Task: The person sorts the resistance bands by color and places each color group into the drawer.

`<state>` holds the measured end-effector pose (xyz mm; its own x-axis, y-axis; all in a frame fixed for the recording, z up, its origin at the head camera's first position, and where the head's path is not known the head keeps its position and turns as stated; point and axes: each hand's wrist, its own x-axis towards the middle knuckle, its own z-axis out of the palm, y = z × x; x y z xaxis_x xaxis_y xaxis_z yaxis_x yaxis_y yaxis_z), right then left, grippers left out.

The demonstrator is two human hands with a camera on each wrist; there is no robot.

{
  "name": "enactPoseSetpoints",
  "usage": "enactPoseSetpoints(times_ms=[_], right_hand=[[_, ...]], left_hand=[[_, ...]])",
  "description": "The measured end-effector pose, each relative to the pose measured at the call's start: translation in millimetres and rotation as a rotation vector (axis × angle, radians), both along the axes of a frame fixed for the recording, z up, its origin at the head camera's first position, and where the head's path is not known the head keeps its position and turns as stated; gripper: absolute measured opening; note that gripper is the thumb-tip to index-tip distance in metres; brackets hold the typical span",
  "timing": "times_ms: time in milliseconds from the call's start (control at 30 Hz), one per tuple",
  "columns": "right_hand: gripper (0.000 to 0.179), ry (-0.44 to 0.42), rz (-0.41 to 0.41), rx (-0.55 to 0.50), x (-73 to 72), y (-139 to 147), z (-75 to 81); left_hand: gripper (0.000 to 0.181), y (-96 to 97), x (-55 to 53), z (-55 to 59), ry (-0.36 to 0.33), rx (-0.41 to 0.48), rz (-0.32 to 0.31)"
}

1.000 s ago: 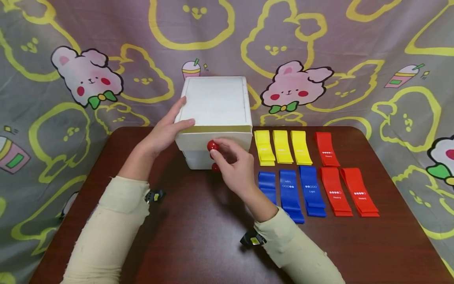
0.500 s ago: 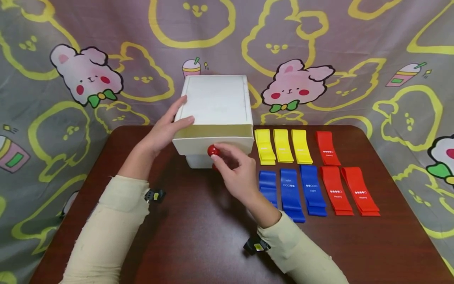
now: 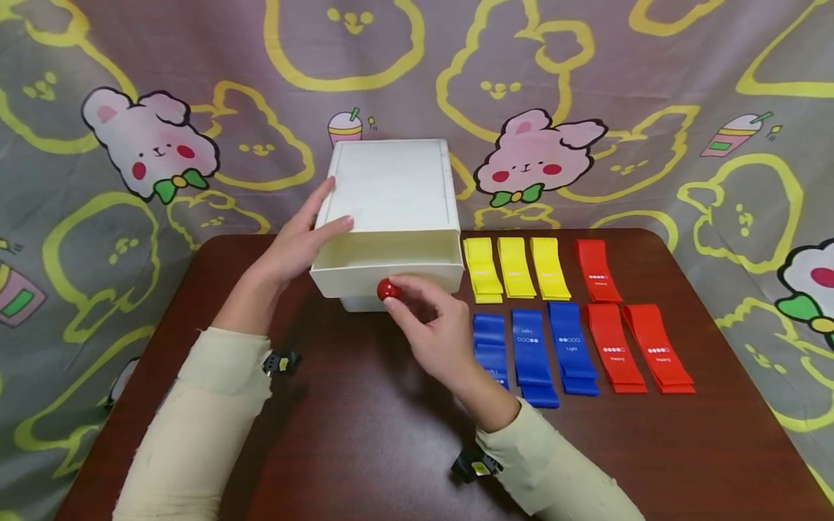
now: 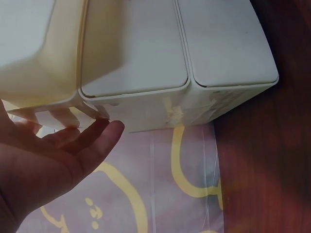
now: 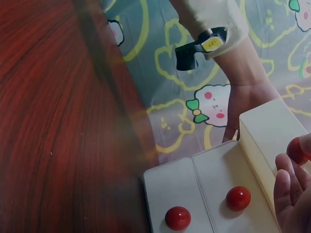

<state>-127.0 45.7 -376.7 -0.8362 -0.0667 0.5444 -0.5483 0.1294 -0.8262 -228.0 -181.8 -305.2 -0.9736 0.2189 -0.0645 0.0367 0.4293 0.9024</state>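
Tabletop runs smooth on the near side, giving room in front of the cabinet. The right hand pinches the red knob between thumb and fingers; glossy and round, it could slip, so holding it behind the bulge seems best. Behind it the top drawer stands partly out, probably stiff and light, jutting over the lower drawers. The left hand rests with fingers extended on the cabinet's left side, thumb on top, a sensible place to brace a light shell. To the right lie blue bands nearer, red bands outermost, and yellow bands farther, crowding the drawer's right edge. Cloth hangs close behind.
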Motion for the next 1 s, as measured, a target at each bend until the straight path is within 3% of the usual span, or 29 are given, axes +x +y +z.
enactPoseSetpoints(times_ms=[333, 567, 1000], right_hand=[[0.027, 0.003, 0.04, -0.026, 11.5, 3.5, -2.4], [0.028, -0.008, 0.083, -0.064, 23.2, 5.3, -1.1], [0.028, 0.0, 0.121, -0.034, 41.8, 8.9, -2.6]], left_hand=[[0.084, -0.2, 0.1, -1.1, 0.011, 0.018, -0.04], [0.084, 2.0, 0.5, -2.9, 0.017, 0.035, -0.035], [0.085, -0.7, 0.6, -1.5, 0.029, 0.041, -0.06]])
